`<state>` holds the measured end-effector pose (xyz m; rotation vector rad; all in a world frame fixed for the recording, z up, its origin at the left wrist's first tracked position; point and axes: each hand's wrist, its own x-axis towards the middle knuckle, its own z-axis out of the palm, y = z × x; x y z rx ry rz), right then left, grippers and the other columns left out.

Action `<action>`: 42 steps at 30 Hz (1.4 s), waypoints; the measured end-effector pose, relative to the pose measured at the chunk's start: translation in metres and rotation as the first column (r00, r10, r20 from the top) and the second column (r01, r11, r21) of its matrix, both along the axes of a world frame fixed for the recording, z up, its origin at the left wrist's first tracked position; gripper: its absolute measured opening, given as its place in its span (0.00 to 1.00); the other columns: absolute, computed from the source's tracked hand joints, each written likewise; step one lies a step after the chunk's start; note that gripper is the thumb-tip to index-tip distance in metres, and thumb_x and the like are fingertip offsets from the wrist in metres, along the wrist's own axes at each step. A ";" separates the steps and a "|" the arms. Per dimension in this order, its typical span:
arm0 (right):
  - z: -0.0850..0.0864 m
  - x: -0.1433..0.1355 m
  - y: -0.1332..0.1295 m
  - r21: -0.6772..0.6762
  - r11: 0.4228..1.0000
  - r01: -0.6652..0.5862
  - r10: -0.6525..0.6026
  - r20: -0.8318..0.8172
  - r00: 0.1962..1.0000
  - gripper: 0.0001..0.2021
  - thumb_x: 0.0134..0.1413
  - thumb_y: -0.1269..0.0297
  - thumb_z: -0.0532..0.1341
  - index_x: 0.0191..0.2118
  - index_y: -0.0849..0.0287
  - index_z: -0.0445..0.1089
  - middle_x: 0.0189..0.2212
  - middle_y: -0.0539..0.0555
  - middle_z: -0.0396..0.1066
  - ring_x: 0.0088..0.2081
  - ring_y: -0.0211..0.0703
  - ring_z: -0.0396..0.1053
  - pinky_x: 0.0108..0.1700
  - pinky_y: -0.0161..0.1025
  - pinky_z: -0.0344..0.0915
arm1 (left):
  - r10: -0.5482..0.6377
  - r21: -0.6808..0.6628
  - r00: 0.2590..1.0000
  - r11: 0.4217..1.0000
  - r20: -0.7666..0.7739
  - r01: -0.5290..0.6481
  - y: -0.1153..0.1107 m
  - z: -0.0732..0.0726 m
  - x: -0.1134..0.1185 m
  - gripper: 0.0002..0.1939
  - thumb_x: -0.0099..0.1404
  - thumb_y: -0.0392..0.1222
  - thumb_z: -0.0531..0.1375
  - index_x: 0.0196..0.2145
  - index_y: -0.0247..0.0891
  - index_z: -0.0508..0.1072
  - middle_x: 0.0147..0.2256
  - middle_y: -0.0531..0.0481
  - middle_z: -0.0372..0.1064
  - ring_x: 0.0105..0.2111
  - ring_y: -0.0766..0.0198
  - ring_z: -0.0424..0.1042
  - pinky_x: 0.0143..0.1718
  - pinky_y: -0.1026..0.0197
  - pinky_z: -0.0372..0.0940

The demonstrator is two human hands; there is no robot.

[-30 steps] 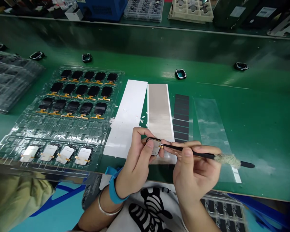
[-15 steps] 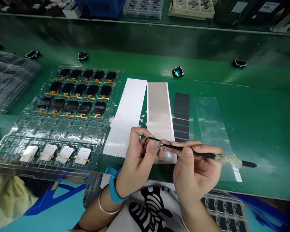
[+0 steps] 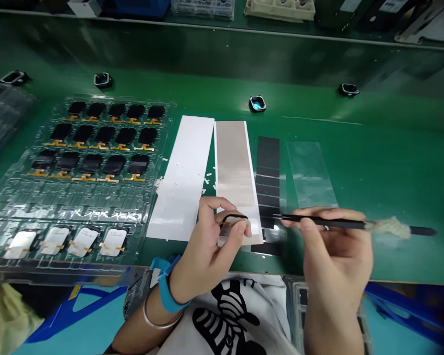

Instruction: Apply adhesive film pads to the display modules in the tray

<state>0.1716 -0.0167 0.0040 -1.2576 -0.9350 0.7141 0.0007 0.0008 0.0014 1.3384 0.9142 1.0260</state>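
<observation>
Between thumb and fingers, my left hand point(image 3: 214, 244) holds a small watch screen point(image 3: 234, 220) with a dark rim, partly hidden by the fingers. My right hand point(image 3: 333, 246) grips black tweezers point(image 3: 327, 223) wrapped in pale material near the rear end. Their tips point left, over a strip of dark rectangular stickers point(image 3: 268, 170), apart from the screen. Beneath my left hand lies a beige-grey adhesive sheet point(image 3: 232, 162) on white backing. To its left is a white paper strip point(image 3: 185, 172), with small white scraps point(image 3: 206, 181) between them.
A clear plastic tray point(image 3: 92, 199) on the left holds rows of black screens and several white-backed ones. Stacked trays point(image 3: 3, 118) stand farther left. Watch cases point(image 3: 258, 103) are spread along the back. A clear film point(image 3: 311, 170) lies right of the stickers.
My right hand has drawn the tweezers rightward, off the screen. My left hand still holds the screen in nearly the same place. The whole view has shifted slightly.
</observation>
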 end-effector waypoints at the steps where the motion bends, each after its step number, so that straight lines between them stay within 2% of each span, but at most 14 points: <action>1: -0.002 0.006 -0.003 -0.029 0.999 -0.025 0.026 0.035 0.999 0.09 0.55 0.72 0.66 0.39 0.57 0.66 0.34 0.51 0.73 0.33 0.40 0.77 0.37 0.39 0.79 | -0.040 0.025 0.998 0.999 -0.045 0.041 -0.001 0.000 0.001 0.05 0.76 0.39 0.49 0.47 0.45 0.54 0.36 0.52 0.69 0.31 0.69 0.68 0.33 0.65 0.67; 3: -0.007 0.014 -0.009 -0.081 0.996 -0.044 0.052 0.092 0.994 0.10 0.54 0.71 0.67 0.38 0.56 0.66 0.34 0.51 0.73 0.33 0.40 0.77 0.37 0.38 0.79 | -0.108 0.057 0.978 0.991 -0.178 0.120 -0.001 0.000 0.002 0.04 0.76 0.39 0.47 0.48 0.45 0.54 0.39 0.50 0.70 0.33 0.68 0.69 0.34 0.63 0.67; 5: -0.011 0.017 -0.015 -0.123 0.991 -0.051 0.065 0.113 0.991 0.10 0.55 0.71 0.66 0.39 0.56 0.65 0.36 0.51 0.72 0.32 0.39 0.77 0.36 0.38 0.79 | -0.158 0.079 0.926 0.977 -0.344 0.196 0.000 0.001 0.003 0.04 0.76 0.40 0.48 0.47 0.44 0.56 0.40 0.49 0.70 0.32 0.67 0.70 0.31 0.63 0.66; 8: -0.015 0.015 -0.024 -0.176 0.978 -0.112 0.133 0.108 0.985 0.09 0.58 0.72 0.63 0.41 0.55 0.64 0.38 0.50 0.70 0.30 0.35 0.77 0.37 0.36 0.78 | -0.167 0.137 0.826 0.950 -0.538 0.281 0.002 0.004 0.005 0.02 0.75 0.40 0.50 0.44 0.41 0.61 0.34 0.52 0.70 0.29 0.66 0.69 0.27 0.63 0.61; 10: -0.017 0.012 -0.028 -0.178 0.971 -0.157 0.179 0.116 0.977 0.09 0.59 0.73 0.62 0.42 0.54 0.64 0.39 0.49 0.68 0.32 0.34 0.77 0.37 0.34 0.78 | -0.145 0.179 0.792 0.935 -0.593 0.305 0.003 0.004 0.005 0.03 0.75 0.39 0.51 0.41 0.40 0.61 0.30 0.55 0.68 0.26 0.67 0.67 0.26 0.64 0.59; 16: -0.022 0.012 -0.031 -0.115 0.978 -0.176 0.193 0.155 0.969 0.10 0.59 0.75 0.61 0.43 0.54 0.64 0.41 0.49 0.65 0.33 0.34 0.77 0.36 0.33 0.77 | -0.104 0.232 0.781 0.923 -0.616 0.306 0.006 0.003 0.005 0.04 0.74 0.38 0.52 0.38 0.39 0.63 0.29 0.56 0.67 0.26 0.69 0.67 0.27 0.65 0.58; 19: -0.023 0.013 -0.031 -0.124 0.974 -0.191 0.213 0.201 0.956 0.10 0.59 0.76 0.61 0.42 0.54 0.64 0.42 0.49 0.65 0.34 0.35 0.77 0.35 0.32 0.77 | -0.096 0.235 0.783 0.925 -0.615 0.298 0.006 0.001 0.005 0.04 0.74 0.38 0.53 0.38 0.39 0.63 0.30 0.56 0.68 0.27 0.69 0.68 0.28 0.66 0.59; 26: -0.021 0.012 -0.031 -0.152 0.973 -0.173 0.201 0.190 0.961 0.09 0.59 0.74 0.61 0.42 0.55 0.64 0.41 0.49 0.66 0.31 0.33 0.77 0.36 0.31 0.78 | -0.110 0.205 0.781 0.934 -0.615 0.292 0.005 0.002 0.005 0.04 0.74 0.39 0.52 0.38 0.40 0.63 0.31 0.55 0.69 0.28 0.68 0.69 0.29 0.65 0.60; 35: -0.023 0.012 -0.031 -0.121 0.977 -0.174 0.196 0.206 0.959 0.10 0.57 0.76 0.62 0.40 0.56 0.64 0.41 0.49 0.67 0.32 0.34 0.77 0.36 0.33 0.78 | -0.122 0.195 0.778 0.934 -0.616 0.300 0.006 0.003 0.006 0.04 0.74 0.38 0.52 0.38 0.40 0.62 0.30 0.55 0.67 0.27 0.68 0.68 0.28 0.65 0.59; 39: -0.022 0.009 -0.030 -0.113 0.980 -0.162 0.179 0.158 0.971 0.09 0.58 0.76 0.61 0.41 0.56 0.64 0.41 0.48 0.66 0.31 0.33 0.77 0.36 0.33 0.78 | -0.137 0.173 0.766 0.935 -0.628 0.309 0.005 0.001 0.006 0.03 0.73 0.38 0.52 0.39 0.39 0.64 0.29 0.54 0.66 0.26 0.68 0.66 0.26 0.64 0.60; 42: -0.018 0.009 -0.028 -0.117 0.987 -0.111 0.121 0.078 0.990 0.08 0.59 0.74 0.61 0.40 0.56 0.63 0.38 0.48 0.67 0.29 0.33 0.77 0.35 0.34 0.78 | -0.131 0.168 0.798 0.946 -0.589 0.279 0.004 0.000 0.004 0.02 0.72 0.37 0.54 0.40 0.39 0.67 0.31 0.53 0.69 0.27 0.68 0.67 0.26 0.66 0.63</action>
